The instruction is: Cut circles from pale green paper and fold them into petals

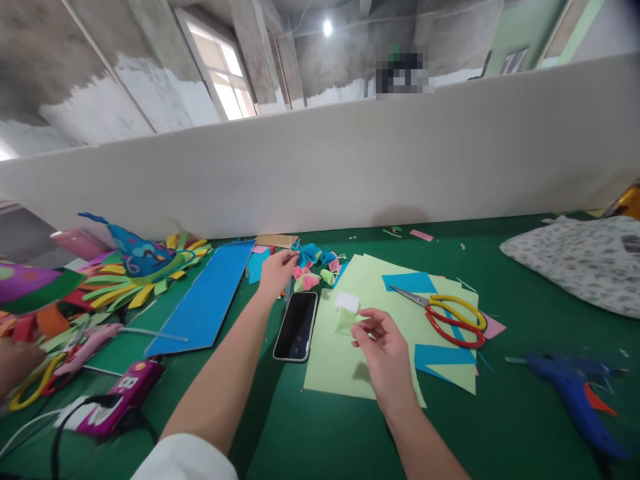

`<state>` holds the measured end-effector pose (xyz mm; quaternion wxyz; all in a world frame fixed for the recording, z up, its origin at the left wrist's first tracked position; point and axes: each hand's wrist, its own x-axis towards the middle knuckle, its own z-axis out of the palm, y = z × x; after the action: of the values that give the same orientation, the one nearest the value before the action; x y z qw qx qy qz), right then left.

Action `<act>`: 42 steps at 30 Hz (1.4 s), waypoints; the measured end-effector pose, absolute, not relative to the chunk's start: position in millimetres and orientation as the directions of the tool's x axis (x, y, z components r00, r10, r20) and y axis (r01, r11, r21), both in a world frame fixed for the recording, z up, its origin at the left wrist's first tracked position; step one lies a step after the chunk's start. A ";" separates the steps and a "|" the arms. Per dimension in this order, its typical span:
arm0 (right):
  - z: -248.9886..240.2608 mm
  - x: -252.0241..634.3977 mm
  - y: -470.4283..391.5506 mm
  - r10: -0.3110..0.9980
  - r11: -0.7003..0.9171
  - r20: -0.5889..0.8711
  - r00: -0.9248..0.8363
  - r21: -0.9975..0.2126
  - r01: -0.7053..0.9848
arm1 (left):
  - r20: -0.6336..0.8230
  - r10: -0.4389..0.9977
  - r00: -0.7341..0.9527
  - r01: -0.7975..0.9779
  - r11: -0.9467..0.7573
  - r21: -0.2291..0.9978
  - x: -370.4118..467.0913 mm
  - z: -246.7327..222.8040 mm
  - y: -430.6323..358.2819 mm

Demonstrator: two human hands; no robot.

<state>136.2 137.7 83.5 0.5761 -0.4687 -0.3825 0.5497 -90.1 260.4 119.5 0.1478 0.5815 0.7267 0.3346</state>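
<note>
Where the left hand (279,272) reaches crumpled blue paper (311,253), contact is unclear.

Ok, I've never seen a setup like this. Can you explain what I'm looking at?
No machine here: these are a person's two bare hands, seen in one picture from a camera worn on their head, looking forward and down. The left hand is at some small coloured paper pieces; whether it grips one is unclear. The right hand pinches a pale green scrap, with something white at its top. On the green table lie a phone, pale green sheets, scissors and a blue glue gun. The hand at the left edge is someone else's.
</note>
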 end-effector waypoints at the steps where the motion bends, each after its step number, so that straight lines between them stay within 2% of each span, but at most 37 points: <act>1: 84.1 137.5 138.1 0.993 -0.036 -0.066 0.101 -0.959 -0.281 | 0.172 0.955 -0.241 0.714 0.055 0.698 -90.3 123.2 247.7; 4: 83.8 140.9 138.4 0.996 0.006 -0.018 0.089 -0.964 -0.267 | 0.146 0.978 -0.150 0.593 -0.029 0.804 -84.8 127.6 206.2; 8: 81.0 143.4 135.5 0.989 0.127 0.117 0.088 -0.985 -0.115 | 0.068 0.995 -0.074 0.449 -0.027 0.893 -68.9 123.7 166.7; 12: 80.3 144.7 133.1 0.958 0.276 0.274 0.086 -0.961 -0.016 | -0.011 1.000 0.016 0.359 0.004 0.933 -57.0 123.3 154.6; 16: 81.5 144.6 133.5 0.959 0.266 0.268 0.091 -0.963 0.037 | -0.010 0.998 0.068 0.354 -0.015 0.935 -51.8 129.3 150.5; 22: 83.9 143.1 135.3 0.954 0.246 0.257 0.155 -0.965 0.088 | 0.070 0.997 0.036 0.579 -0.078 0.811 -44.0 137.5 138.3; 26: 85.0 145.9 135.2 0.942 0.278 0.259 0.215 -0.959 -0.059 | 0.122 0.987 -0.101 0.575 -0.042 0.817 -39.3 131.8 136.5; 29: 84.0 145.3 133.2 0.921 0.379 0.359 0.150 -0.916 -0.136 | 0.129 0.964 -0.233 0.516 0.010 0.857 -34.8 124.8 137.6; 33: 80.3 140.6 130.5 0.853 0.517 0.518 0.070 -0.856 0.027 | 0.132 0.960 -0.246 0.499 0.008 0.867 -25.7 123.2 133.9; 35: 78.5 139.7 130.9 0.864 0.484 0.487 0.126 -0.873 0.057 | 0.148 0.963 -0.223 0.494 -0.019 0.869 -21.7 125.5 130.3; 39: 77.7 141.4 133.9 0.921 0.318 0.309 0.238 -0.948 0.000 | 0.156 0.970 -0.185 0.482 -0.048 0.875 -19.6 128.8 125.7; 42: 78.9 142.1 134.9 0.920 0.306 0.302 0.250 -0.952 0.025 | 0.141 0.976 -0.164 0.469 -0.048 0.882 -20.9 129.2 125.2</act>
<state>142.1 134.9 78.9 0.6343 -0.4720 -0.5005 0.3527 -20.9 125.2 129.2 0.2904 0.5777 0.6256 0.4364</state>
